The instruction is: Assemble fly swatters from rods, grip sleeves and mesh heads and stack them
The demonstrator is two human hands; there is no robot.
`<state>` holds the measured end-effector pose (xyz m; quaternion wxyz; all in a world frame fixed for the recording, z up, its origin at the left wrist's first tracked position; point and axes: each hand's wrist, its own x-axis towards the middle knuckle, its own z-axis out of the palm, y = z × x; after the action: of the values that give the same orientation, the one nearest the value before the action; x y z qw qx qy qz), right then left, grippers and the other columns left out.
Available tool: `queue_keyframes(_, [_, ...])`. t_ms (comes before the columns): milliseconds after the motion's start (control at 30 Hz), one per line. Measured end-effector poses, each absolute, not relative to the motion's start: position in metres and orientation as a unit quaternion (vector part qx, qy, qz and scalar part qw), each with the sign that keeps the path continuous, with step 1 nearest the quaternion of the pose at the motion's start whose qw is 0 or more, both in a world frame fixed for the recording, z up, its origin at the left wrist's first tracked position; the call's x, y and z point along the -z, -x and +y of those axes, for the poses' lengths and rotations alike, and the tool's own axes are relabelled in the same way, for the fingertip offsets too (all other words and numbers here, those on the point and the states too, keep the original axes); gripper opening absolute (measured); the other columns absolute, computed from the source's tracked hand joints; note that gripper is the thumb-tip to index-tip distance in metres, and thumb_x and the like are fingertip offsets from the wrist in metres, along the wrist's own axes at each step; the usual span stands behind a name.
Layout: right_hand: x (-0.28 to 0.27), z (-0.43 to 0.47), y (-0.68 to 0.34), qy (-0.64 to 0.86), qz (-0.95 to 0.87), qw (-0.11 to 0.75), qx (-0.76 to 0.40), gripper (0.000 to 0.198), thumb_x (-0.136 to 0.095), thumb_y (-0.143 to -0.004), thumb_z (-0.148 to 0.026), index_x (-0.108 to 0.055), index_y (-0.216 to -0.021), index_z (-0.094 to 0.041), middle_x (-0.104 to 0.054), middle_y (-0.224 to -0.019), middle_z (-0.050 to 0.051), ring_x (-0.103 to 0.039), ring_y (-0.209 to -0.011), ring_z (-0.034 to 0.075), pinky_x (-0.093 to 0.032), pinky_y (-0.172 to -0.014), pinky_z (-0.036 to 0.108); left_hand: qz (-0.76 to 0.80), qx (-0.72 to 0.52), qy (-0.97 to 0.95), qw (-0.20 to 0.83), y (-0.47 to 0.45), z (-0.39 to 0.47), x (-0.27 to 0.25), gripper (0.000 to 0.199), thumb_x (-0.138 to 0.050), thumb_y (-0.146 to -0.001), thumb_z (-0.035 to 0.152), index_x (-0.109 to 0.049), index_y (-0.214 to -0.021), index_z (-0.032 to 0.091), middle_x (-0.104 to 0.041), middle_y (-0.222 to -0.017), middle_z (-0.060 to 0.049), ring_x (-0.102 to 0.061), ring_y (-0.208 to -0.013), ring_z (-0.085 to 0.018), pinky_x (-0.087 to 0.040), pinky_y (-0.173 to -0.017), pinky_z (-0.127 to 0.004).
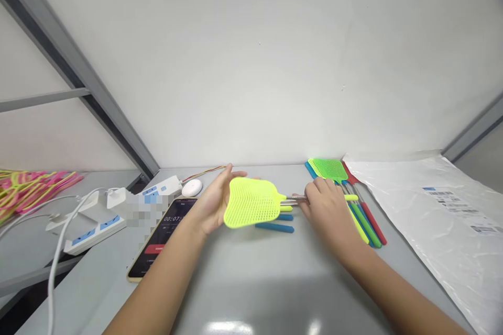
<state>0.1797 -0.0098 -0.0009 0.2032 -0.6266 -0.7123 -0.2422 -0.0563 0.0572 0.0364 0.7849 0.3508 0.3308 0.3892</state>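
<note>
"In the head view, what's next to the phone (163,238)?"

"Just right of it is the left hand (212,204). Some of its fingers are hidden behind the yellow swatter (253,201), so I can't tell whether they grip it."

"Where's the swatter, then?"

"Right of the phone, raised over the grey table (236,282), its mesh head on the side nearer the phone."

"And the right hand (324,209)?"

"Farther right of the phone, clamped around thin metal shafts (294,199). A yellow handle (351,197) sticks out on the side away from the phone."

"Anything lower down?"

"Blue handles (279,228), right of the phone, partly covered by the mesh head."

"The rest?"

"Well right of the phone, a pile of coloured swatters (330,169), then a white plastic bag (428,220). Left of the phone, a power strip (94,234); just beyond it, a round white device (192,188)."
</note>
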Motion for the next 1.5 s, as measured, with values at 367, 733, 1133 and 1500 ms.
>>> queue_keyframes(367, [0.001,-0.010,-0.179,0.588,-0.756,0.206,0.199,0.021,-0.043,-0.097,-0.027,-0.053,-0.080,-0.018,-0.053,-0.081,0.006,-0.041,-0.075,0.021,-0.027,-0.066,0.033,0.403,-0.388,-0.472,0.681,0.044,0.048,-0.031,0.039,-0.068,-0.081,0.035,-0.066,-0.114,0.015,-0.069,-0.111,-0.014,-0.068,-0.089,-0.023,-0.053,-0.075,-0.030])
queue_keyframes(733, [0.001,-0.014,-0.176,0.523,-0.782,0.266,0.211,0.024,-0.045,-0.096,-0.020,-0.057,-0.077,-0.018,-0.054,-0.069,0.002,-0.039,-0.068,0.018,-0.024,-0.063,0.032,0.417,-0.384,-0.501,0.654,0.047,0.048,-0.027,0.042,-0.073,-0.075,0.039,-0.068,-0.109,0.015,-0.070,-0.110,-0.015,-0.068,-0.091,-0.025,-0.052,-0.085,-0.039])
queue_keyframes(1133, [-0.001,-0.016,-0.173,0.536,-0.781,0.248,0.202,0.026,-0.043,-0.097,-0.020,-0.058,-0.076,-0.018,-0.058,-0.069,0.003,-0.043,-0.068,0.018,-0.025,-0.065,0.032,0.407,-0.398,-0.496,0.656,0.045,0.049,-0.021,0.033,-0.073,-0.075,0.031,-0.070,-0.105,0.015,-0.072,-0.103,-0.015,-0.070,-0.085,-0.024,-0.055,-0.076,-0.035])
queue_keyframes(1500, [-0.003,-0.014,-0.181,0.595,-0.760,0.262,-0.017,0.031,-0.038,-0.098,-0.039,-0.055,-0.079,-0.022,-0.061,-0.067,-0.001,-0.051,-0.057,0.015,-0.027,-0.054,0.028,0.417,-0.547,-0.411,0.597,0.070,0.069,-0.035,0.031,-0.076,-0.072,0.024,-0.066,-0.100,0.013,-0.072,-0.099,-0.011,-0.070,-0.082,-0.021,-0.057,-0.073,-0.030])
